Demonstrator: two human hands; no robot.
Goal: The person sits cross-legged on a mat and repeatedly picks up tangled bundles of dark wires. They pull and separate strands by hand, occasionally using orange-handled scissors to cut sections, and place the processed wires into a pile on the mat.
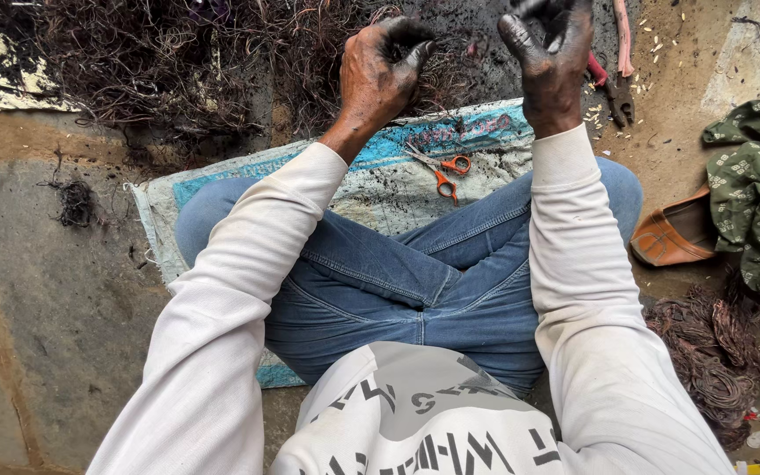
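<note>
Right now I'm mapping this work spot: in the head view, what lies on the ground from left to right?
Small wire clump → orange-handled scissors → pliers → brown shoe → green patterned cloth.

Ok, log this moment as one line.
left hand: closed, on wire tangle | right hand: raised, soot-blackened | scissors: on mat

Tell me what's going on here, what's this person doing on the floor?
A person in a white long-sleeved top and blue jeans sits cross-legged on a woven sack. Both soot-blackened hands are raised over a pile of dark tangled wire; the left hand and right hand are curled, seemingly pinching fine strands. Orange-handled scissors lie on the sack, pliers beside the right hand, and a coppery wire heap to the right.
</note>
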